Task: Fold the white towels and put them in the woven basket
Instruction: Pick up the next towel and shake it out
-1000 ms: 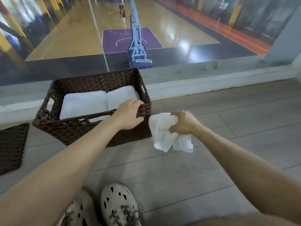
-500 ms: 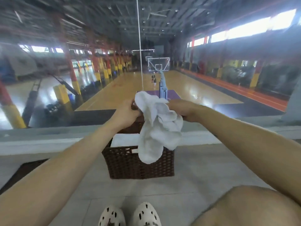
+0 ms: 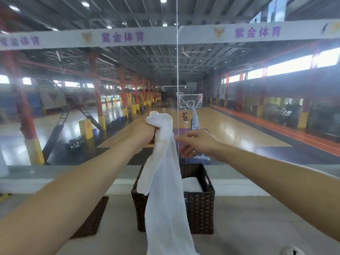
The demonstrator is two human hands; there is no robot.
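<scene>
White towel (image 3: pixel 165 190) hung as a long twisted strip from the left hand (image 3: pixel 147 131), whose fingers were curled tight round its bunched top end. It fell toward 6 o'clock, in front of the woven basket (image 3: pixel 199 208) that held folded towels (image 3: pixel 191 184). The right hand (image 3: pixel 196 142), just at 3 o'clock of that fist, had loose fingers and held nothing; I judge it should pinch a free corner and spread the cloth flat before any fold.
</scene>
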